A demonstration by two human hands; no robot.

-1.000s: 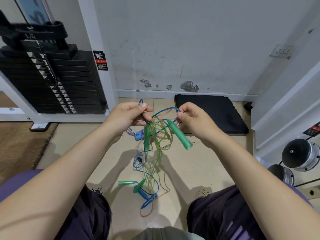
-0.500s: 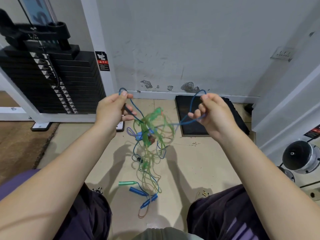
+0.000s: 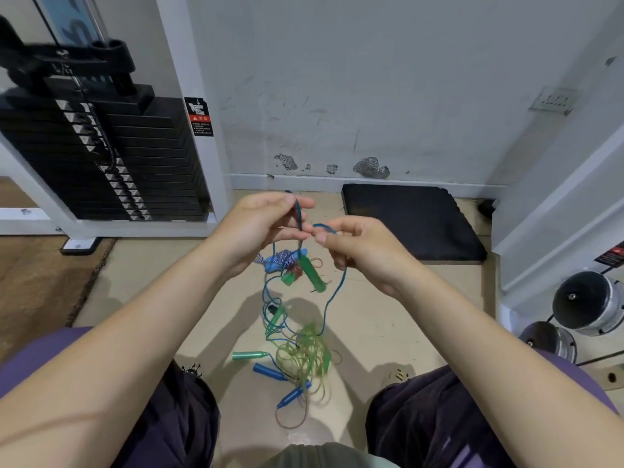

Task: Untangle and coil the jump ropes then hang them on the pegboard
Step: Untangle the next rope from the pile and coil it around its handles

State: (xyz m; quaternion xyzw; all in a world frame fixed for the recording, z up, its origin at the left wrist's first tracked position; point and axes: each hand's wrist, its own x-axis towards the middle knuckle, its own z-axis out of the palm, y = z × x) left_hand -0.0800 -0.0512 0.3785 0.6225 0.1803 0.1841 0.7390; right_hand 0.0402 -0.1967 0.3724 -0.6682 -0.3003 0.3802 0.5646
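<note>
Pinching blue rope [image 3: 298,214] w/ both hands: left hand [image 3: 260,224] fingers high on it, right hand [image 3: 358,244] fingers just beside. Tangle of ropes [image 3: 300,352] hangs to floor [image 3: 371,319] btwn knees.

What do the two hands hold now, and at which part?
Both the left hand and right hand pinch the blue rope along its cord, not at a handle.

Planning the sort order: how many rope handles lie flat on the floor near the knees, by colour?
Green handles: 1
Blue handles: 2
Total: 3
Handles hanging in the lifted tangle are not counted, and any buried in the green coil cannot be told.
</note>
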